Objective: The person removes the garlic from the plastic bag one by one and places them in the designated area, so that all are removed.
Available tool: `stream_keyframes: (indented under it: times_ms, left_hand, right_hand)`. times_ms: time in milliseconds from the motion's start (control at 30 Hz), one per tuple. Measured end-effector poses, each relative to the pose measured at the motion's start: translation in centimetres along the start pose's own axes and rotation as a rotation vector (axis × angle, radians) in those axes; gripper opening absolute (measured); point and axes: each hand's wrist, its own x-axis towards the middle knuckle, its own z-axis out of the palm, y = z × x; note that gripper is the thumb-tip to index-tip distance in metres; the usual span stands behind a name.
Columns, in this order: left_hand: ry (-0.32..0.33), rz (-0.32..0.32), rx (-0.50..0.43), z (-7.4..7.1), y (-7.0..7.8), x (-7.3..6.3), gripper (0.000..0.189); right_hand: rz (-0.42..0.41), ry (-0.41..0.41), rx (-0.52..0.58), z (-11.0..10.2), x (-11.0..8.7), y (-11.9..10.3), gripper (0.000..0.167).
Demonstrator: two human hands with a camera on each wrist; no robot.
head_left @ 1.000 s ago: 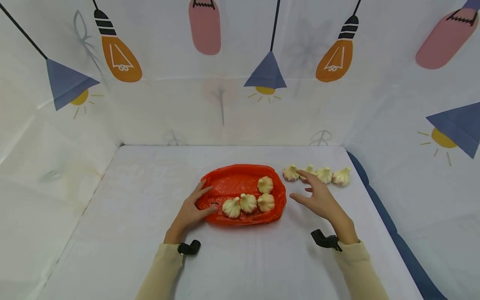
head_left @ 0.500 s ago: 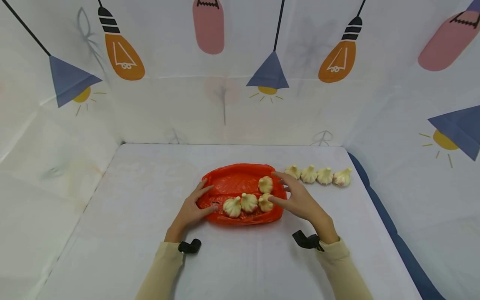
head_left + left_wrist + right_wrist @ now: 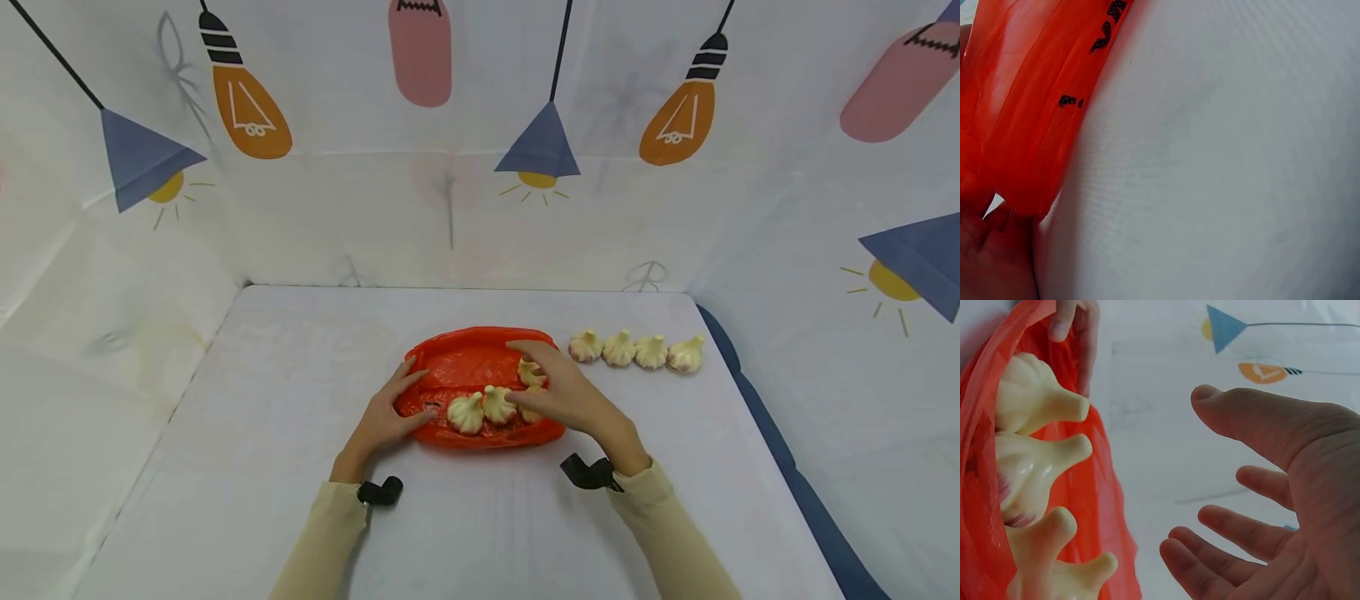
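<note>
Garlic bulbs (image 3: 467, 412), cream-coloured, four in all, inside an open, shallow red plastic bag (image 3: 465, 358): three along the bag's front half, a fourth just behind the rightmost of these, the two at the bag's right end partly covered. Above the bag's right end, a right hand (image 3: 568, 395), thumb and fingers spread apart with nothing between them. At the bag's left end, a left hand (image 3: 382, 422), fingers and thumb curled over the rim and holding it. On the bag's outer side, black lettering (image 3: 1102, 39), visible from the left wrist. Right of the bag and a little behind, a row of loose bulbs (image 3: 619, 348), four, side by side. Under the bag, a white counter (image 3: 465, 533). Nearer than the bag, pale yellow sleeves (image 3: 317, 546) with black wrist devices (image 3: 380, 492). Behind the bag, a white backdrop (image 3: 375, 217) printed with blue lamps (image 3: 538, 143) and orange light bulbs (image 3: 252, 112). Well right of the bag, a dark blue strip (image 3: 827, 533) beside the counter.
</note>
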Motion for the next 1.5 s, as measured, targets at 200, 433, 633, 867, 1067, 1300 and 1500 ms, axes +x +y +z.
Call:
stream_keyframes:
  times_ms: [200, 433, 633, 867, 1067, 1300, 1500]
  left_hand:
    - [0.0, 0.024, -0.014, 0.0, 0.0, 0.0, 0.075]
    - [-0.001, 0.031, -0.026, -0.1, -0.1, 0.0, 0.074]
    - [0.0, 0.035, -0.03, -0.1, -0.1, 0.0, 0.075]
    - [0.005, 0.026, -0.018, -0.1, -0.2, 0.1, 0.075]
    - [-0.003, 0.014, -0.028, -0.1, 0.0, 0.0, 0.075]
    - [0.003, 0.053, -0.027, -0.1, -0.1, 0.0, 0.076]
    - [0.008, 0.067, -0.021, -0.1, -0.1, 0.0, 0.076]
  right_hand:
    - [0.036, -0.091, -0.072, 0.5, 1.5, -0.1, 0.069]
    - [0.051, -0.197, -0.099, 0.8, 3.0, 0.6, 0.068]
    - [0.041, -0.288, -0.114, 0.7, 4.1, 1.7, 0.067]
    - [0.07, -0.378, -0.124, 0.9, 5.0, 2.4, 0.063]
    - [0.112, -0.415, -0.16, 1.2, 5.2, 2.8, 0.06]
    - [0.132, -0.427, -0.153, 1.6, 5.2, 3.6, 0.058]
    - [0.14, -0.431, -0.158, 1.7, 5.2, 3.9, 0.057]
